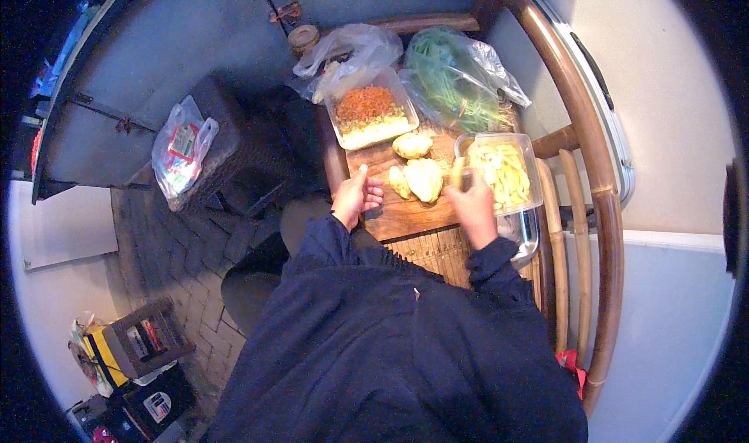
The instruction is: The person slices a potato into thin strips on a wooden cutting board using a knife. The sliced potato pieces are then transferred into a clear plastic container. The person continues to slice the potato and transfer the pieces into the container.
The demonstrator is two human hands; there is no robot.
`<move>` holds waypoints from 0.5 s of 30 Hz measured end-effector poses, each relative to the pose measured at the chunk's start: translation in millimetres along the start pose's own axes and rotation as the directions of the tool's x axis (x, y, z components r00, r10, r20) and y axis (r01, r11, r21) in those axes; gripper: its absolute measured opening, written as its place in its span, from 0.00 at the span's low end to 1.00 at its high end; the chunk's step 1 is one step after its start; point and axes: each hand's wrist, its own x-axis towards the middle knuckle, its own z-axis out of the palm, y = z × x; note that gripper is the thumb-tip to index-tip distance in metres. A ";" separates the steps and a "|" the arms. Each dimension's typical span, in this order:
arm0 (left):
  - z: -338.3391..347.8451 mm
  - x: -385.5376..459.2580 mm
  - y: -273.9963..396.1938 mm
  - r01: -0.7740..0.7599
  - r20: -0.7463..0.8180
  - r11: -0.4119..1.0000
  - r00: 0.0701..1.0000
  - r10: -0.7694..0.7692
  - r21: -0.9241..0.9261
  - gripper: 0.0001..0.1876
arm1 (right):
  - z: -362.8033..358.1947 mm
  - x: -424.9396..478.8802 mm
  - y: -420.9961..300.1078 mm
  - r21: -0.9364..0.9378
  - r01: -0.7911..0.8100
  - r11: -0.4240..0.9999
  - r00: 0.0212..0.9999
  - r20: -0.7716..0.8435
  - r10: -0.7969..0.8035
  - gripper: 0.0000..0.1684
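Note:
On a wooden cutting board (404, 215) lies a pale peeled vegetable, perhaps a potato, cut into slices (424, 180), with a whole one (413, 145) behind it. My left hand (354, 197) rests at the board's left edge, fingers apart, holding nothing. At the right, my right hand (473, 206) is blurred beside a plastic container of pale cut strips (504, 174); a yellowish blurred shape shows at its fingers, and I cannot tell whether it is held. Behind the board stands a clear container (374, 112) with shredded orange, green and pale yellow food.
Plastic bags (357, 45), one holding leafy greens (447, 80), lie at the back. A metal container (524, 232) sits under the strips' container. Bamboo rails (605, 221) bound the right side. A dark stool with a plastic bag (184, 144) stands left.

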 end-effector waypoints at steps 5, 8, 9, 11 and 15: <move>3.0 6.5 -6.4 -0.104 -0.050 0.956 0.991 0.122 0.275 0.21 | -67.4 36.1 15.4 -0.387 -0.150 0.910 0.980 -0.179 0.085 0.28; -0.2 13.4 -23.8 -0.392 0.051 0.498 0.822 0.568 0.774 0.13 | -68.6 37.7 17.2 -0.424 -0.113 0.899 0.982 -0.186 0.036 0.36; 20.7 -8.9 -3.5 -0.405 0.161 0.256 0.753 0.638 0.878 0.16 | -68.9 36.2 19.5 -0.455 -0.135 0.880 0.977 -0.209 0.042 0.37; 28.3 -13.7 -4.0 -0.456 0.263 0.147 0.715 0.648 0.878 0.19 | -52.3 29.5 7.9 -0.374 -0.055 0.926 0.986 -0.167 -0.009 0.36; 37.7 -8.9 -7.8 -0.428 0.470 -0.209 0.709 0.525 0.879 0.27 | -5.7 -1.4 7.3 -0.119 0.169 0.978 0.984 -0.032 -0.174 0.29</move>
